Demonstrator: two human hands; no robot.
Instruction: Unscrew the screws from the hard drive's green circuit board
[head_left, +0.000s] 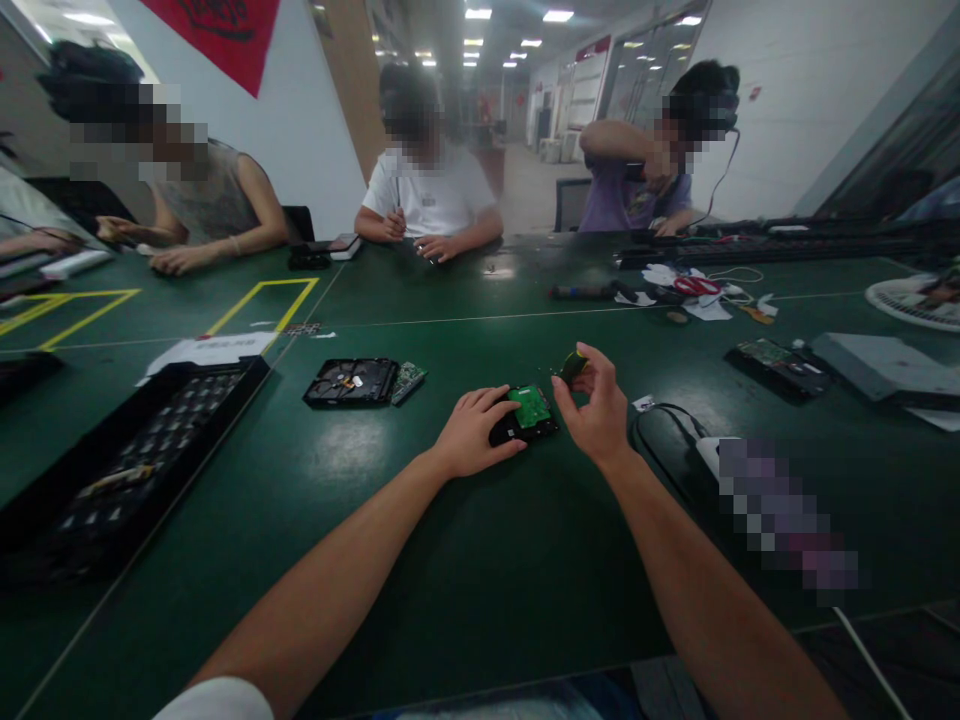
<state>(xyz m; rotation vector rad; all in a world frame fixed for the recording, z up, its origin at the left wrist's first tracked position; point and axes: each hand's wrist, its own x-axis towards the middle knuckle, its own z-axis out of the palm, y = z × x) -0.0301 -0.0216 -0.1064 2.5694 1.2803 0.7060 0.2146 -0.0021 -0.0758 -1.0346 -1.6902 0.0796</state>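
A black hard drive (534, 408) lies on the table with its green circuit board facing up. My left hand (474, 430) grips it from the left, fingers across the top and thumb along the near edge. Just right of the drive, my right hand (598, 408) pinches a small screwdriver (574, 366) with a yellow and dark handle; its thin shaft points left, above the far right corner of the drive. Whether its tip touches anything I cannot tell. To the left rest another opened hard drive (351, 383) and a loose circuit board (408, 382).
A long black tray (135, 470) stands at the left. On the right are a power strip (720, 455) with a cable, a drive (780, 366) and a grey metal box (889, 365). Scraps and red-handled scissors (697, 287) lie farther back. Three people sit across the table (480, 560).
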